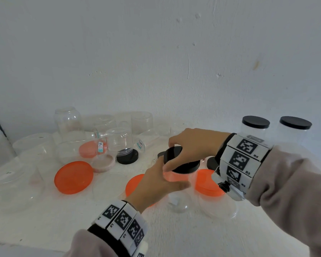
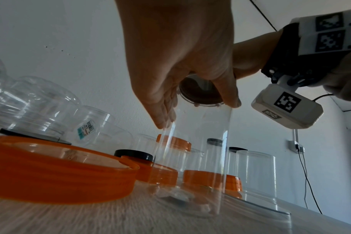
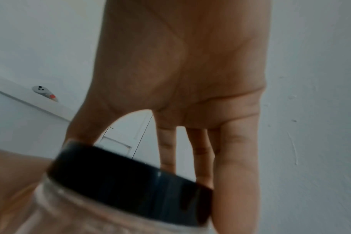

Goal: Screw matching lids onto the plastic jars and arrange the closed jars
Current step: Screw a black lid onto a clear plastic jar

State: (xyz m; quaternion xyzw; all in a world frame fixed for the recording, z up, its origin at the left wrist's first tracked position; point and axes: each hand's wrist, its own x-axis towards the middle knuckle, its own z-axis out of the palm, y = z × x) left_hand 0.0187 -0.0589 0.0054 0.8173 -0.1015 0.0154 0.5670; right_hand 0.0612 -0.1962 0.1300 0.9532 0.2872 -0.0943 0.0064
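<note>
On the white worktop, head view: left hand wraps its grip round a tall clear plastic jar, smooth cylinder, standing upright near the front centre. Right hand grips the black round lid sitting on the jar's mouth, fingers curled over the rim. 2 closed jars w/ black lids stand at back right, side by side. 3 flat orange lids visible: one lying loose at left, 2 more behind the hands. Approx. a dozen clear jars crowd the back left, several upside down; exact count can't be told, they overlap and are see-through

Left wrist view: left hand's fingers press the jar's glossy wall; lid underside shows dark through the neck. Orange lid big in foreground, ridged rim. Worktop looks wood-grained, blurred

Right wrist view: right hand, thumb and fingers clasping the lid, matte black band, on the jar's threaded neck
</note>
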